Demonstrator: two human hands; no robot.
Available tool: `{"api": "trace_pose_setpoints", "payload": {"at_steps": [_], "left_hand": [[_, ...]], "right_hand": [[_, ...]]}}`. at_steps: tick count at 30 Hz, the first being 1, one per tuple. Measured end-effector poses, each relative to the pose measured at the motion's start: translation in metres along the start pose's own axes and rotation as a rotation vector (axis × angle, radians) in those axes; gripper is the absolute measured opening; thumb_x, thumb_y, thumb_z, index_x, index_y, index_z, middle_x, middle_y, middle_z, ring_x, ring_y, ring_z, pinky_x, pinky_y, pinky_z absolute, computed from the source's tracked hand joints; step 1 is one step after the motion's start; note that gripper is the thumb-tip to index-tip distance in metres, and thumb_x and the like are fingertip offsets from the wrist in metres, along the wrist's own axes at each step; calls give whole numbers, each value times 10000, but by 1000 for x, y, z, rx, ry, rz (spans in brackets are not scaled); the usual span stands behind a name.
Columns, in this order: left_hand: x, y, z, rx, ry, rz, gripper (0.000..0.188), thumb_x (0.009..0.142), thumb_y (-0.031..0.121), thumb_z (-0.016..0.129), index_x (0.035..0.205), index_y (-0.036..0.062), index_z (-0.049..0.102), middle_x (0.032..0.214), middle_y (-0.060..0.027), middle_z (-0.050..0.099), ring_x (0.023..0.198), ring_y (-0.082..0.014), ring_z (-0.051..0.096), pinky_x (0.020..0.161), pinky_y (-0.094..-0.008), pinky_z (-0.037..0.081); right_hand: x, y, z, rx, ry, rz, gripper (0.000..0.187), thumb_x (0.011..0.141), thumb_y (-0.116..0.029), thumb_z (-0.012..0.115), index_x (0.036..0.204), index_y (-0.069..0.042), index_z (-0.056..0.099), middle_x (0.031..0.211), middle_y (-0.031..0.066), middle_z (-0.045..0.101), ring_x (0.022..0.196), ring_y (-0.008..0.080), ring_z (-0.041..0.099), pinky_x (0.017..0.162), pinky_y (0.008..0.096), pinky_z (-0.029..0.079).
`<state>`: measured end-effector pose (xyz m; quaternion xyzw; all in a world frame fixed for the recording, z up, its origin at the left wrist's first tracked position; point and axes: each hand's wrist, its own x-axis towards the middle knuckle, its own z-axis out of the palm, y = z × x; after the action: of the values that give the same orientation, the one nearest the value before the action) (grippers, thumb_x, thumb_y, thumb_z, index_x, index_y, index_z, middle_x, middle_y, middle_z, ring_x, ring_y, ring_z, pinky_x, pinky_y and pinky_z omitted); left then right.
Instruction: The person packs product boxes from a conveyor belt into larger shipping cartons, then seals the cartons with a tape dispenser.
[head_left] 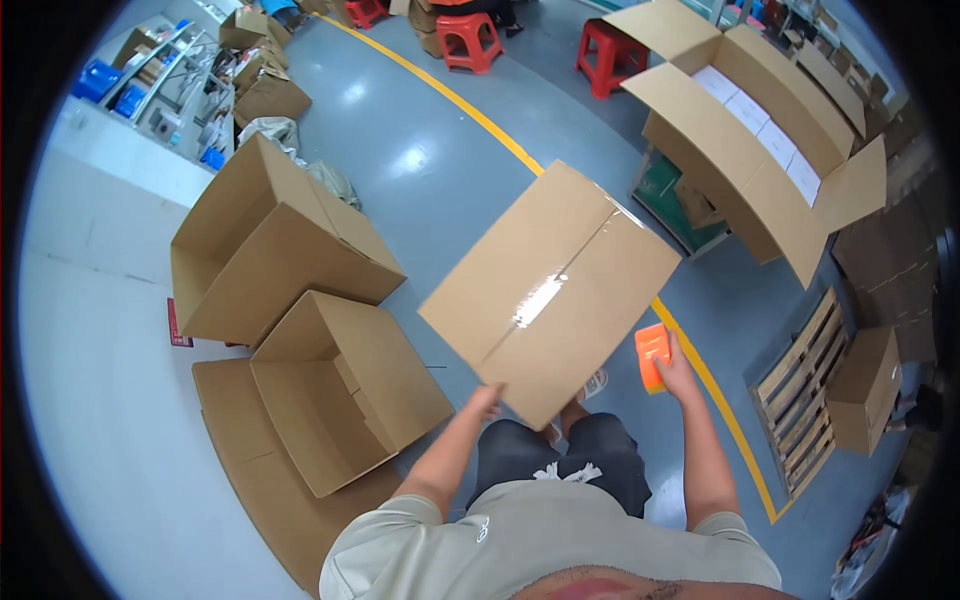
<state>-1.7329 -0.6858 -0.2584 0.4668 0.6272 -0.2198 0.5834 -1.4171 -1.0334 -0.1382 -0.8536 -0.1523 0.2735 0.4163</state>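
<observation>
Currently clamping carton (pixel 510 280) at its 7 o'clock with left fingers (pixel 493 393); gripping orange object (pixel 651 360) at carton's 4 o'clock with right fingers (pixel 675 350).

bright, even light | glare on taped carton (pixel 550 295) and floor (pixel 380 130) | fisheye-bent edges, black corners

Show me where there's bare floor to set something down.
Bare floor lies past the closed box, between the left open boxes and the yellow line; a smaller patch sits between that line and the wooden pallet. Crowded: beside the white wall, where those boxes bunch together.
</observation>
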Motion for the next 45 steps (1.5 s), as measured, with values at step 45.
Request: {"api": "trace_pose_setpoints", "payload": {"at_steps": [45], "left_hand": [[84,101,-165,-32,162,464,105,989,225,637,979,137,694,818,50,590,730,-81,542,640,-281,489]], "right_hand": [[-175,78,27,-396,-509,327,617,931,-366,653,1493,-160,500,1322,192,654,1204,372,628,1020,429,494]]}}
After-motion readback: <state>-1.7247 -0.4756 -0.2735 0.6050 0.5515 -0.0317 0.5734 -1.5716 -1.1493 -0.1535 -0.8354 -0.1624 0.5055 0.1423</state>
